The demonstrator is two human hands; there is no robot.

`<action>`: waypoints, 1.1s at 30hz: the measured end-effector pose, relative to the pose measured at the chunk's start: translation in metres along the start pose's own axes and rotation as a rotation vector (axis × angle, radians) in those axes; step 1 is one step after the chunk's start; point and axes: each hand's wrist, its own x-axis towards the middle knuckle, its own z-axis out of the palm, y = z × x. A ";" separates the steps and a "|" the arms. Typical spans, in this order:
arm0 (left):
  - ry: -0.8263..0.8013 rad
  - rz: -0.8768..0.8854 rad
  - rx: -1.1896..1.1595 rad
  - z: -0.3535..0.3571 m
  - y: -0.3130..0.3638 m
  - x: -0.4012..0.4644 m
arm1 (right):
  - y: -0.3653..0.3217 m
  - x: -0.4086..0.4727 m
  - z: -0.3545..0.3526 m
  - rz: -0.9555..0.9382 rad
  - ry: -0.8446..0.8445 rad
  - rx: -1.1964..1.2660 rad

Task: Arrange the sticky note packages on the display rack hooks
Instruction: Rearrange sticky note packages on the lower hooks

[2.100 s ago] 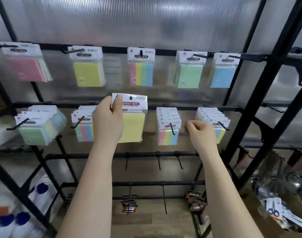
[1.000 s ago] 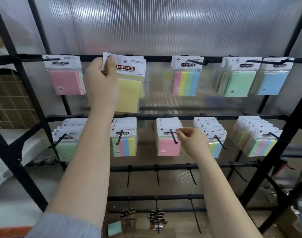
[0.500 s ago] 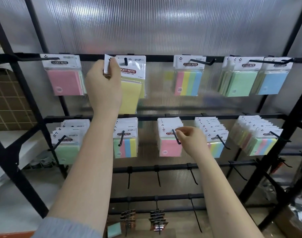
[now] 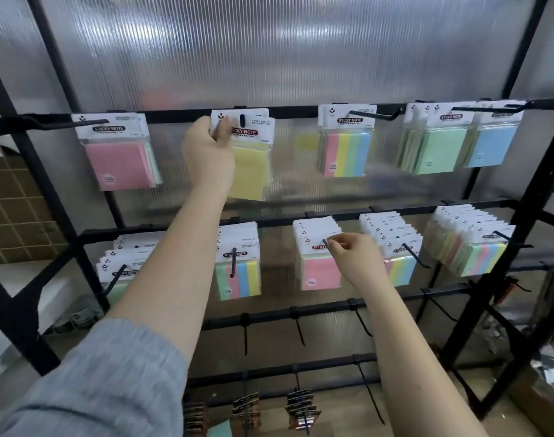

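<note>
Head view: left hand (image 4: 207, 152) is pinched shut on the header card of the yellow sticky note pack (image 4: 248, 159), whose hole already sits on the top-row hook (image 4: 241, 120). I'd slide it fully back, then let go. Right hand (image 4: 353, 258) is loosely curled, fingertips pinching the middle-row hook tip (image 4: 324, 241) by the pink pack (image 4: 319, 272) — steady it.

A yellow sticky note package (image 4: 250, 159) hangs upright on a top-rail hook (image 4: 241, 120) of the display rack (image 4: 332, 212), second from the left edge.
</note>
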 end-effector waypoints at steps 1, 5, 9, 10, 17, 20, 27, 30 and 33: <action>-0.012 0.002 0.019 0.001 0.000 0.004 | -0.001 -0.001 0.001 0.005 0.005 0.012; -0.070 0.007 0.095 0.005 -0.002 0.019 | -0.004 -0.006 0.001 0.033 0.041 0.037; -0.207 -0.039 0.156 0.002 0.000 0.025 | -0.004 -0.009 0.004 0.041 0.059 0.035; -0.223 -0.046 0.164 0.002 0.001 0.024 | -0.004 -0.009 0.004 0.042 0.061 0.036; -0.092 -0.082 0.173 0.015 -0.009 0.032 | -0.001 -0.001 0.001 0.032 0.058 0.040; -0.063 -0.100 0.151 0.018 -0.008 0.031 | 0.001 0.006 -0.002 0.029 0.037 0.049; 0.034 -0.218 0.014 0.012 -0.015 0.009 | 0.009 0.019 -0.004 0.002 0.016 0.034; 0.020 -0.229 0.047 0.004 -0.023 -0.007 | 0.015 0.020 -0.003 0.013 -0.008 0.036; -0.010 -0.262 0.090 -0.003 -0.035 -0.032 | 0.022 0.022 -0.002 0.048 0.001 0.056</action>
